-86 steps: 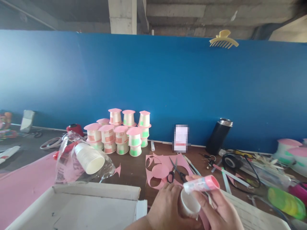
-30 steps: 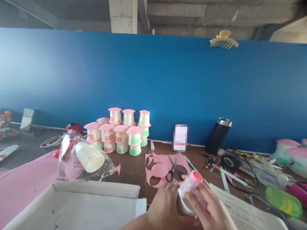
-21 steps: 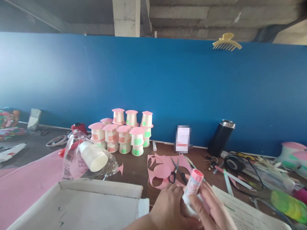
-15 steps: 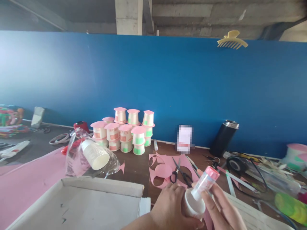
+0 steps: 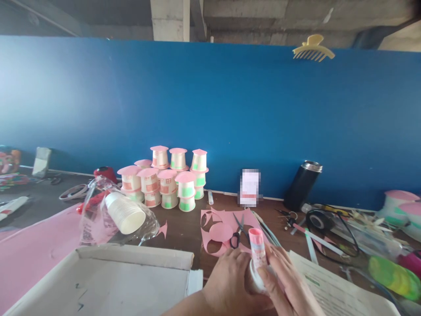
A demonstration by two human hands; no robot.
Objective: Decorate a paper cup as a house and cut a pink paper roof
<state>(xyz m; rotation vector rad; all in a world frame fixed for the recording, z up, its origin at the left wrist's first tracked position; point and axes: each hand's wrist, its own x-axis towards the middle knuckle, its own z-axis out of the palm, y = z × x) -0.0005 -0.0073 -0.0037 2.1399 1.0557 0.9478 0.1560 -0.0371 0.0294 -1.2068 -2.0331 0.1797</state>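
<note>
At the bottom of the head view, my left hand [image 5: 228, 281] is wrapped round a white paper cup [image 5: 254, 280]. My right hand [image 5: 285, 278] grips a glue stick [image 5: 258, 248] with a pink end pointing up. The lower end of the glue stick is at the cup, largely hidden by my fingers. Just beyond my hands lie scissors [image 5: 241, 230] with black handles, on a pink paper sheet [image 5: 210, 215] with round cut-outs. A loose pink paper disc [image 5: 221, 232] rests on that sheet.
Stacked paper cups [image 5: 149, 182] with pink paper tops stand by the blue partition [image 5: 230, 109]. Nested plain cups [image 5: 126, 213] lie in a plastic bag beside a white box lid [image 5: 131, 285]. A black bottle [image 5: 302, 186] and a printed sheet [image 5: 332, 281] are at the right.
The glue stick has gone from leaning right to nearly upright, moving left across the cup with my right hand. The cup's opening is now more covered. The view has shifted slightly.
</note>
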